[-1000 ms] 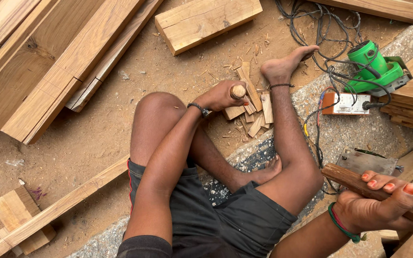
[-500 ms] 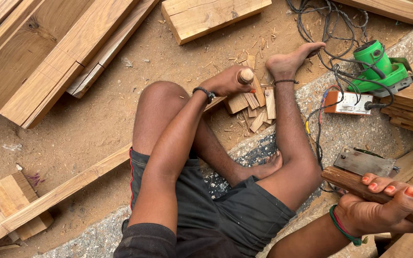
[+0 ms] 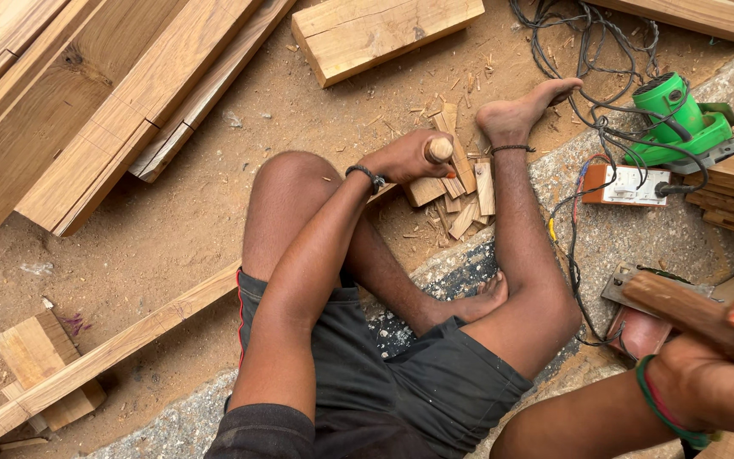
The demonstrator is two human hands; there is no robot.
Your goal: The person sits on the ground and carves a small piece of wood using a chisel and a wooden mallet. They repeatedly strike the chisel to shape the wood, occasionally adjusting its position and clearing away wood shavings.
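Long wooden planks (image 3: 87, 119) lie stacked on the sandy floor (image 3: 172, 246) toward its far left corner, with a thick wooden block (image 3: 384, 34) at the far edge beside them. A narrow wooden strip (image 3: 104, 361) runs slantwise along the near left, passing under the person's bent left knee. A stone slab (image 3: 664, 229) runs along the right side of the floor, bearing a green power tool (image 3: 677, 119) with tangled cables (image 3: 588, 42) and a small orange-edged switch box (image 3: 626, 184) just beside it. Small wood offcuts (image 3: 460, 191) lie scattered on the sand between the left knee and the outstretched right foot. The left hand (image 3: 405, 157) is clenched around a round wooden handle (image 3: 439, 150), held right over the offcuts. The right hand (image 3: 724, 365), at the near right edge, grips a dark brown wooden piece (image 3: 681, 310) that slants up toward the slab.
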